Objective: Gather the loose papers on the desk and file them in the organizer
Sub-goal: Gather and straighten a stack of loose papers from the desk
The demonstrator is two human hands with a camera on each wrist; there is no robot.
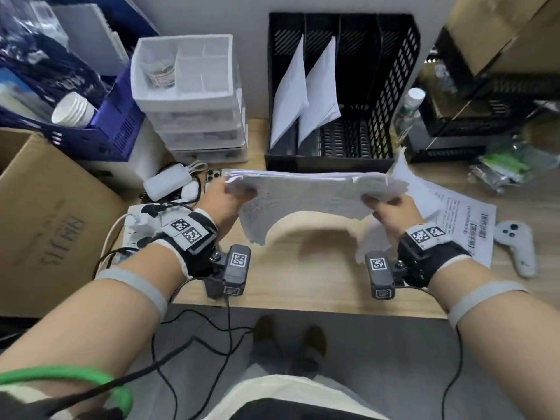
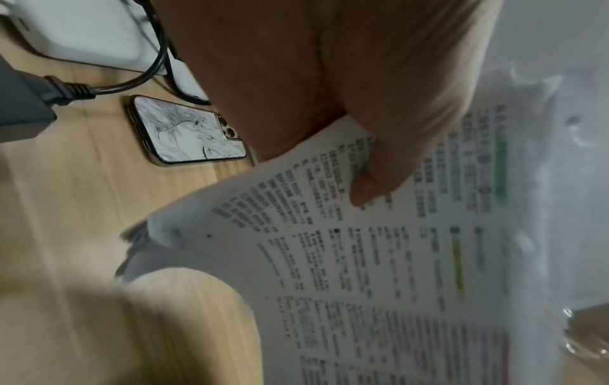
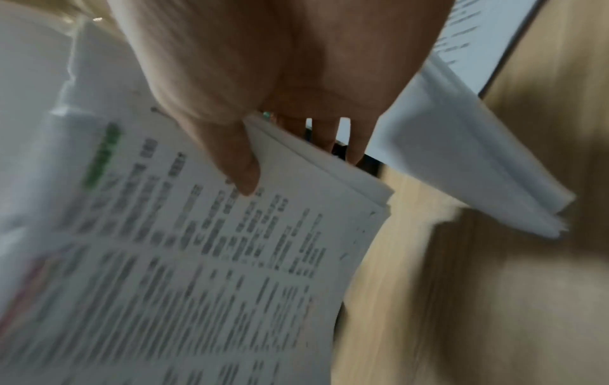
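A stack of printed papers [image 1: 306, 195] hangs above the wooden desk [image 1: 303, 277], sagging in the middle. My left hand [image 1: 230, 192] pinches its left end, thumb on the printed page [image 2: 379, 234]. My right hand [image 1: 381, 204] pinches its right end, thumb on the papers [image 3: 204, 247] and fingers underneath. The black organizer [image 1: 391, 116] stands just behind the stack, with white sheets [image 1: 303, 92] leaning in its two left slots. More loose sheets [image 1: 448, 213] lie on the desk at the right, also seen as loose sheets [image 3: 468, 161] in the right wrist view.
A white drawer unit [image 1: 194, 110] stands left of the organizer. A phone [image 2: 187, 132], chargers and cables [image 1: 169, 189] lie at the left. A grey controller [image 1: 518, 247] rests at the right edge. A cardboard box [image 1: 51, 225] and a bottle [image 1: 409, 113] flank the work area.
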